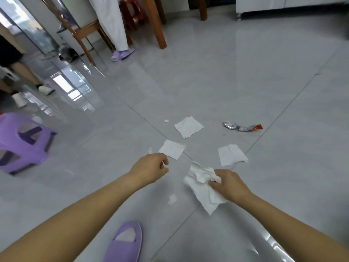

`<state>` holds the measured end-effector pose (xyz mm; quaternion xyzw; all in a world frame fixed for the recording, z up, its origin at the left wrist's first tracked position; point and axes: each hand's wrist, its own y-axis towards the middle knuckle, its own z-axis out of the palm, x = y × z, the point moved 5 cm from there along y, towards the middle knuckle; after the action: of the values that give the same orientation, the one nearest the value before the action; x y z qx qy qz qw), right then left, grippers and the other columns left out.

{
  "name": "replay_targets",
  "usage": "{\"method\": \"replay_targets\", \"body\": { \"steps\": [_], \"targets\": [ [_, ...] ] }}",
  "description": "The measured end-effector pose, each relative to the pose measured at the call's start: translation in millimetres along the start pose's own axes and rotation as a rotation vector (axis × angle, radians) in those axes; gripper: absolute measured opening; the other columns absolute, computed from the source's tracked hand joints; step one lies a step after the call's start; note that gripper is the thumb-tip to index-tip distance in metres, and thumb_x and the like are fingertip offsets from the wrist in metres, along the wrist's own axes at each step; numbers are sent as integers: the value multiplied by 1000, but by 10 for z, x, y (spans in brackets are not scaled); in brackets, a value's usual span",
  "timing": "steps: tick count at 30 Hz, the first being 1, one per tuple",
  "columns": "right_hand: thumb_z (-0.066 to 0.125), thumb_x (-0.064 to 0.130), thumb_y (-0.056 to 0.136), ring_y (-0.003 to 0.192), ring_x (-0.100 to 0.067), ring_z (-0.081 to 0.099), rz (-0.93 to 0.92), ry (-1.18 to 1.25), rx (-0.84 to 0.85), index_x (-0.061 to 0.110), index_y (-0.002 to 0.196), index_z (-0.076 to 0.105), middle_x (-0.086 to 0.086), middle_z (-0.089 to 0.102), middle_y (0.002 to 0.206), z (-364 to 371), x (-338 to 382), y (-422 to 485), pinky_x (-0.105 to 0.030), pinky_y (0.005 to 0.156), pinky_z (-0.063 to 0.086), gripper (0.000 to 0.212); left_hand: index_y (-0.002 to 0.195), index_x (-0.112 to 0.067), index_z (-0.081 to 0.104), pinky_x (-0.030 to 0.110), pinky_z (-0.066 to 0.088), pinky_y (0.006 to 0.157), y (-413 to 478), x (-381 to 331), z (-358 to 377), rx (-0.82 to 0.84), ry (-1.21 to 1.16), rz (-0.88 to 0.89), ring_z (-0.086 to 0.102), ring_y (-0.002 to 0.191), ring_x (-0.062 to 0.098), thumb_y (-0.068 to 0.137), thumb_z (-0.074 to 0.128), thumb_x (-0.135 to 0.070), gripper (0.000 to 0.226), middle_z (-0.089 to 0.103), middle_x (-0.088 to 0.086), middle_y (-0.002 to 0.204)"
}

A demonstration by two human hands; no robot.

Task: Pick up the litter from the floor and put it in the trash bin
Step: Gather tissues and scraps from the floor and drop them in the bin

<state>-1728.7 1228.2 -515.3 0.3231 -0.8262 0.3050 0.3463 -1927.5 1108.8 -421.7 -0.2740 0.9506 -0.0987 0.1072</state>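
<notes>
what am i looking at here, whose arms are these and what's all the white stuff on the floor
This is one picture from a camera worn on a person's head, looking down, so the two bare arms are the wearer's own. The right hand is closed on a bunch of crumpled white tissue paper. The left hand holds nothing clear and reaches toward a flat white tissue square on the grey tiled floor. Two more white tissue squares and a twisted silver and orange foil wrapper lie further out, with small white scraps between. A purple plastic stool stands at the left. No trash bin is clearly visible.

stool (22,140) left, wrapper (242,127) right — tissues (188,127) between
</notes>
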Motion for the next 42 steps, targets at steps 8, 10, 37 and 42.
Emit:
{"method": "replay_targets", "body": {
  "steps": [8, 10, 37, 42],
  "targets": [
    [54, 34, 85, 64, -12, 54, 154, -288, -29, 30, 58, 42, 12, 54, 60, -106, -464, 87, -27, 57, 39, 30, 93, -17, 62, 24, 42, 69, 593, 1259, 553, 58, -120, -196, 56, 78, 16, 82, 57, -20, 13, 64, 0, 93],
    [55, 39, 84, 62, -6, 53, 147, -390, -10, 29, 61, 44, 9, 57, 61, -70, -479, 136, -22, 54, 37, 28, 93, -15, 62, 26, 44, 69, 693, 1752, 669, 58, -149, -273, 59, 80, 19, 81, 55, -16, 14, 65, 3, 96],
    [62, 32, 82, 62, -19, 56, 435, -363, -83, 14, 69, 54, -2, 61, 63, 585, 541, 1063, -32, 55, 41, 24, 80, -18, 64, 16, 31, 85, 1980, 1817, 1167, 155, -292, 423, 45, 101, 18, 78, 67, -23, 7, 48, -3, 112],
    [62, 32, 82, 63, -17, 57, 529, -338, -106, 15, 70, 54, -1, 61, 63, 557, 218, 684, -27, 52, 38, 22, 80, -12, 60, 30, 43, 76, 1933, 1779, 1255, 274, -253, 335, 58, 84, 23, 79, 66, -21, 12, 62, 6, 90]
  ]
}}
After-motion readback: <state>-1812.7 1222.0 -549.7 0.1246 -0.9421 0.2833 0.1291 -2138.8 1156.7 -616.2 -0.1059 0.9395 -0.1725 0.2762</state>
